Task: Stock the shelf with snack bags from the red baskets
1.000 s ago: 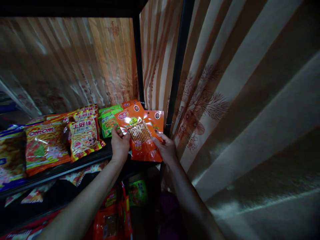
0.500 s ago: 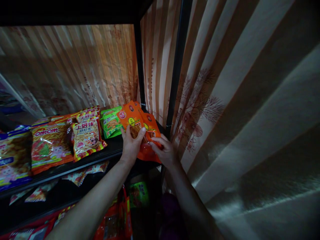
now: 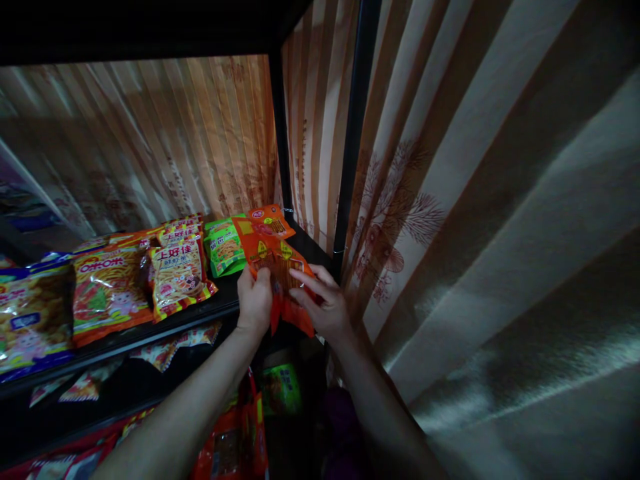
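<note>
Left grip [image 3: 254, 301] closed on orange packets [image 3: 287, 270]

Tight at my right, roomy overhead.
A black post [image 3: 356, 133] and curtain [image 3: 450, 240] stand right of my right hand [image 3: 327, 305]; green packets [image 3: 225, 248] block left of the orange packets [image 3: 265, 243]; open air runs up to the upper shelf [image 3: 140, 30].

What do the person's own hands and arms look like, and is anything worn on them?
The left hand and right hand are ungloved human hands. The left forearm and right forearm are bare where they show: no sleeve, watch or cable is visible. The light is dim, so small details are hard to make out.
</note>
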Tool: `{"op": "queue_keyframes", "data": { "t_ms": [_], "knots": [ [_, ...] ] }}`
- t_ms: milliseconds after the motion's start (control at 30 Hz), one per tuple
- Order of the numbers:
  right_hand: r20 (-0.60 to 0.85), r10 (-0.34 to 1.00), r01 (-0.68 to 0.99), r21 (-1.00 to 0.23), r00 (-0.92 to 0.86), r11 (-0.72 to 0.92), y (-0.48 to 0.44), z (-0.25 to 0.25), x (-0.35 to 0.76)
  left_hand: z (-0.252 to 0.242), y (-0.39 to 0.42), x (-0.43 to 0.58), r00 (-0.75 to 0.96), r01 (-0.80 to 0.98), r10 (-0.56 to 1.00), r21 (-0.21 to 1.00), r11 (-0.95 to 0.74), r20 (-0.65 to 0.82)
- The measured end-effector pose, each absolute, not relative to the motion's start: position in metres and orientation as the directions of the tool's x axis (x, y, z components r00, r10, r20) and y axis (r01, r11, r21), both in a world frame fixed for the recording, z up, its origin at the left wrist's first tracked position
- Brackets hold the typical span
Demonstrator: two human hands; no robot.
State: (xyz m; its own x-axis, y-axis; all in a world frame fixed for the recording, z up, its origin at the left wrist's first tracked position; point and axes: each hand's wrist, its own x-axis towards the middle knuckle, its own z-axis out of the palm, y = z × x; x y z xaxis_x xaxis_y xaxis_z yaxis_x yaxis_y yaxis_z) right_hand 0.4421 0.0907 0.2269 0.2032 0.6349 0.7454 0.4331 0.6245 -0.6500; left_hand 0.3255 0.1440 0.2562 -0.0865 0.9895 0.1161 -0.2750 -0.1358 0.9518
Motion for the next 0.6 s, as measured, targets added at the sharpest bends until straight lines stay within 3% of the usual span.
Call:
{"op": "queue_keyframes", "data": {
  "t_ms": [100, 267, 400, 600],
  "knots": [
    [0.641, 0.652, 0.409, -0.764, 0.405, 0.499, 0.096, 0.224, 0.449, 0.259, 0.151, 0.316, -0.078, -0.453, 0.997, 0.890, -0.056, 0.023],
    [0.437, 0.647, 0.261, -0.898, 0.625, 0.354, 0.108, 0.211, 0.471, 0.276, 0.163, 0.279, 0.022, -0.540, 0.997, 0.839, 0.072, -0.072],
    [0.343, 0.708, 0.171, -0.937, 0.618, 0.304, 0.115, 0.196, 0.471, 0.282, 0.170, 0.254, 0.133, -0.571, 0.987, 0.806, 0.154, -0.095],
    [0.242, 0.848, -0.005, -0.961, 0.472, 0.277, 0.115, 0.199, 0.451, 0.269, 0.168, 0.255, 0.275, -0.533, 0.955, 0.809, 0.249, -0.113]
  ]
}}
